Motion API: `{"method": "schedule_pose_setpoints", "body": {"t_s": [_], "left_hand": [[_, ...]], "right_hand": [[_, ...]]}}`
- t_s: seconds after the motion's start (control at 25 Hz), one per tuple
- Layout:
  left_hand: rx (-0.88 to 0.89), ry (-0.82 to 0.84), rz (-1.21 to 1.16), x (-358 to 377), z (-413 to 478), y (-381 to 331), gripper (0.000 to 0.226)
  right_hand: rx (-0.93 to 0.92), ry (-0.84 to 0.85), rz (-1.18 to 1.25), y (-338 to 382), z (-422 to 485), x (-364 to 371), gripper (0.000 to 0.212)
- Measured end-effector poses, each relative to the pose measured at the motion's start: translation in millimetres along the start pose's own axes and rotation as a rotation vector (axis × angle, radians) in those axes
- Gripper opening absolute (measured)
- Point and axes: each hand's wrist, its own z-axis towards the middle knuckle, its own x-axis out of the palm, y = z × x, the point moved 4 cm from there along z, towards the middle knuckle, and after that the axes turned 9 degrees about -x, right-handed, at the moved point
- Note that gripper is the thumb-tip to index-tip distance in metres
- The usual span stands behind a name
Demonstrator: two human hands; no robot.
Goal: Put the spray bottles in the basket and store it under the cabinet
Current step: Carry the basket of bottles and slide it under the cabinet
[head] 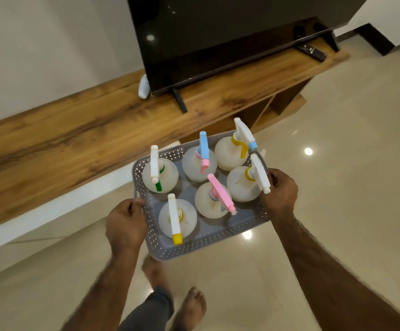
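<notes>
- The person's bare feet (191, 306) and a grey trouser leg (156, 306) are showing lowest in the view, standing on the glossy cream tile floor (337, 163).
- The left hand (126, 225) is gripping the left end of the grey perforated basket (208, 242), fingers curled tight over its rim.
- The right hand (281, 194) is clamping the right end the same way, fingers wrapped around the thin handle there.
- The basket is hanging in the air between both hands, above the floor and just in front of the cabinet's edge.
- 6 spray bottles (177, 217) are standing upright inside it, in 2 rows of 3, all with round translucent bodies.
- Their trigger heads are differing: white with green, blue with pink, white with yellow and a blue tip, white with a yellow tip, pink, and white over a yellow collar.
- The long wooden cabinet (74, 139) is running behind the basket, carrying a dark television (218, 39) on thin legs.
- A white bottle (144, 88) is lying beside the television's left edge, and a black remote (312, 51) is resting near the cabinet's right end.
</notes>
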Motion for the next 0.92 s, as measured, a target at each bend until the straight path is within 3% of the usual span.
{"method": "schedule_pose_setpoints", "body": {"t_s": [0.64, 0.92], "left_hand": [[-0.065, -0.013, 0.037, 193.3, -25.1, -20.9, 0.029], [-0.059, -0.068, 0.051, 270.5, 22.5, -16.2, 0.039]], "right_hand": [[-0.121, 0.099, 0.043, -150.7, 107.5, -22.2, 0.016], [-0.192, 0.142, 0.078, -207.0, 159.5, 38.6, 0.04]]}}
